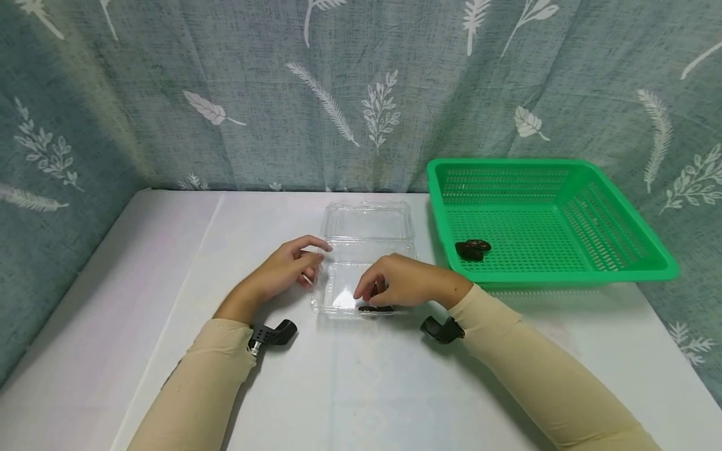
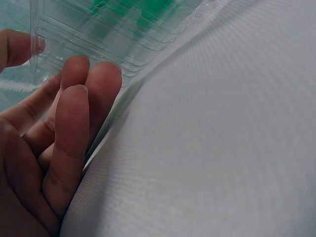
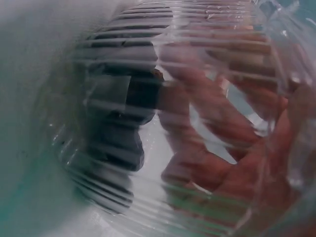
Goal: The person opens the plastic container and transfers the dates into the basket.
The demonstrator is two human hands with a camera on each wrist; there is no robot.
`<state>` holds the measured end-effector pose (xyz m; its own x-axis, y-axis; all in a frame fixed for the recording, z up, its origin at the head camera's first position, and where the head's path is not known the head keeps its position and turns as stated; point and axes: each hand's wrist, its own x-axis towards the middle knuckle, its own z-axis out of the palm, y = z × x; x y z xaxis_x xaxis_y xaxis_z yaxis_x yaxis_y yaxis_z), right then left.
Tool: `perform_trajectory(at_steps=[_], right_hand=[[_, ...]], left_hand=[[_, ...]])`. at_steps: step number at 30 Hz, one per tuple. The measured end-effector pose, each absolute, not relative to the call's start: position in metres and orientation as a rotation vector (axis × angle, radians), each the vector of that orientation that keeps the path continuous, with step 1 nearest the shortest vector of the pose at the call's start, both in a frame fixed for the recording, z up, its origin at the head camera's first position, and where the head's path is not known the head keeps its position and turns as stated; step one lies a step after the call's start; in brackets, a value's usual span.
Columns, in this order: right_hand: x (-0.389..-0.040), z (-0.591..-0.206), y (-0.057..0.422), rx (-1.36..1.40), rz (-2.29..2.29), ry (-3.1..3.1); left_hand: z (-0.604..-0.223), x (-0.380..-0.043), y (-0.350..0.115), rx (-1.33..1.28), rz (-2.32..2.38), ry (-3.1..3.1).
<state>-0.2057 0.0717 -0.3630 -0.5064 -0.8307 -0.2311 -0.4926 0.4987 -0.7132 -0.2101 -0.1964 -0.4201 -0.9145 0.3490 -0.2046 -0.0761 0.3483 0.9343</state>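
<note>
An unlidded clear plastic clamshell box (image 1: 369, 219) lies open on the table, its hinged lid folded toward the back. My left hand (image 1: 287, 266) rests at the box's left edge; in the left wrist view its loosely bent fingers (image 2: 74, 123) touch the plastic wall. Inside the front half is my right hand (image 1: 403, 282), its fingers bent downward around a dark brown date (image 3: 143, 98), partly hidden. Several more dates (image 3: 118, 143) lie along the front wall, seen blurred through the ribbed plastic. Beneath the right fingertips, one date (image 1: 375, 309) shows in the head view.
To the right stands a green perforated basket (image 1: 564, 275), with a few dates (image 1: 472, 249) in its front left corner. A white cloth covers the table (image 1: 361, 388). Behind hangs a grey-green leaf-patterned curtain (image 1: 254, 94).
</note>
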Motion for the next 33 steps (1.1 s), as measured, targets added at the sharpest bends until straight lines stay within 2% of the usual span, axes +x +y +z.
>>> perform_trajectory(at_steps=[16,33], right_hand=[[-0.2064,-0.3646,0.0661,-1.179,-0.542,2.156],[-0.2043,-0.3709,0.0638,-1.135,-0.623,2.281]], left_hand=[[-0.4208,-0.2114,-0.1958,0.237,1.577,2.258],[-0.4224,-0.2118,-0.1961,0.233,1.587,2.263]])
